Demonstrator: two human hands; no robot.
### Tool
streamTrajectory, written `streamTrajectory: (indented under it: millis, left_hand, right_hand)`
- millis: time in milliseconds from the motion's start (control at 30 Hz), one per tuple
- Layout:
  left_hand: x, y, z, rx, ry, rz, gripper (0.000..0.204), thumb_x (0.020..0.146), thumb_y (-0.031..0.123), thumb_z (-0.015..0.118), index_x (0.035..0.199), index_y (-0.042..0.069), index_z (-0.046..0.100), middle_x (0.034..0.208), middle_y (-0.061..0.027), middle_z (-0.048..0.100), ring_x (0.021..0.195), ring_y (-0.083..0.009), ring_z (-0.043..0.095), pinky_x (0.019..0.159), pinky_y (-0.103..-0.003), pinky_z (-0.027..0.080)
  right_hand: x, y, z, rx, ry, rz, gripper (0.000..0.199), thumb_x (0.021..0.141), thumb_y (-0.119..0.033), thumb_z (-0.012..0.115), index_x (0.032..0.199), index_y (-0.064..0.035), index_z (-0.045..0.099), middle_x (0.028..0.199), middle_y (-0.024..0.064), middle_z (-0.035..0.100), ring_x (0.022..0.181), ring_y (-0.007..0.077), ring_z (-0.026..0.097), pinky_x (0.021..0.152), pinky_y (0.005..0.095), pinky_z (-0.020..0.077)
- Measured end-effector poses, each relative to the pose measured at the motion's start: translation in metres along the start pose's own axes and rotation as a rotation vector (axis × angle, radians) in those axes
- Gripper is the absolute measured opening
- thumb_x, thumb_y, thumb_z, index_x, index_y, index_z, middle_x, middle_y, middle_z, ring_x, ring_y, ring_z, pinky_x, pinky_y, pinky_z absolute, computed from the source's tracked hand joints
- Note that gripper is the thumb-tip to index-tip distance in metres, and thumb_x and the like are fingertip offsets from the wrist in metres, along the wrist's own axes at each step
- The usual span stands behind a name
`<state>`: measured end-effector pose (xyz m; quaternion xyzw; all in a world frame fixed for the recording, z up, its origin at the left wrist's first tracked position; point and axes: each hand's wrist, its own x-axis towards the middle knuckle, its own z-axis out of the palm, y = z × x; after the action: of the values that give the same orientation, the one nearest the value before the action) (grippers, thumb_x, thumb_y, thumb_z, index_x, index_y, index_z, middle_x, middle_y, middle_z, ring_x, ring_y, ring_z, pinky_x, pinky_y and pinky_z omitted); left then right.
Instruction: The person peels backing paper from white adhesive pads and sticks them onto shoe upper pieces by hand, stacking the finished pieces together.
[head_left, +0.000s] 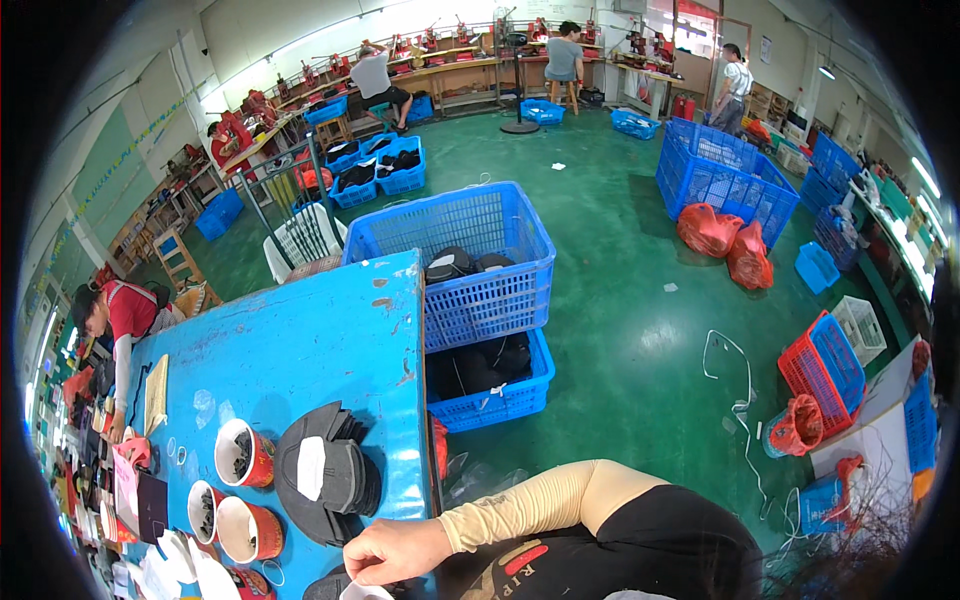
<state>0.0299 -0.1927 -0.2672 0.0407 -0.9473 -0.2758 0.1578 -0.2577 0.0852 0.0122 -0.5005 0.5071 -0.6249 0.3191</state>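
Right hand (395, 552) at bench (300, 340) edge, fingers curled together at white piece (366, 592); cannot tell whether clamped on it. Left hand out of view. Dark stack (343, 472) with white patch (311, 468) just beyond right hand. Paper cups (266, 531) crowd stack's left; blue crates (495, 310) stand along bench's right side.

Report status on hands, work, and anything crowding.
Right hand at white piece, grip unclear. Left hand out of view. Dark stack, cups nearby on blue table.
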Motion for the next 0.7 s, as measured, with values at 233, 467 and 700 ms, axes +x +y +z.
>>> streamTrajectory:
  millis: [233, 467, 700]
  left_hand:
    - [0.140, 0.230, -0.067, -0.248, 0.588, -0.222, 0.020, 0.084, 0.006, 0.061, 0.101, -0.004, 0.055, 0.098, -0.0149, 0.059, 0.084, -0.0225, 0.057, 0.075, -0.034, 0.047]
    - [0.177, 0.281, -0.083, 0.185, 0.691, 0.161, 0.040, 0.078, 0.016, 0.072, 0.110, -0.006, 0.060, 0.103, -0.0240, 0.062, 0.092, -0.0351, 0.063, 0.080, -0.039, 0.050]
    - [0.129, 0.275, -0.075, -0.247, 0.692, -0.330, 0.033, 0.093, 0.004, 0.053, 0.123, -0.010, 0.049, 0.119, -0.0166, 0.058, 0.106, -0.0224, 0.055, 0.091, -0.034, 0.045]
  right_hand:
    - [0.008, 0.010, 0.006, 0.062, 0.075, -0.003, 0.015, 0.081, -0.013, 0.062, 0.081, 0.0015, 0.058, 0.069, 0.0080, 0.062, 0.062, 0.0140, 0.058, 0.055, 0.0296, 0.0450]
    - [0.026, 0.015, 0.036, -0.101, 0.219, -0.398, 0.010, 0.081, -0.009, 0.060, 0.081, -0.0002, 0.055, 0.077, 0.0101, 0.060, 0.070, 0.0199, 0.059, 0.061, 0.0318, 0.0453]
    - [0.035, 0.006, 0.055, 0.266, -0.071, -0.057, 0.009, 0.086, -0.007, 0.062, 0.082, -0.0019, 0.056, 0.085, 0.0047, 0.060, 0.081, 0.0121, 0.056, 0.070, 0.0272, 0.0466]
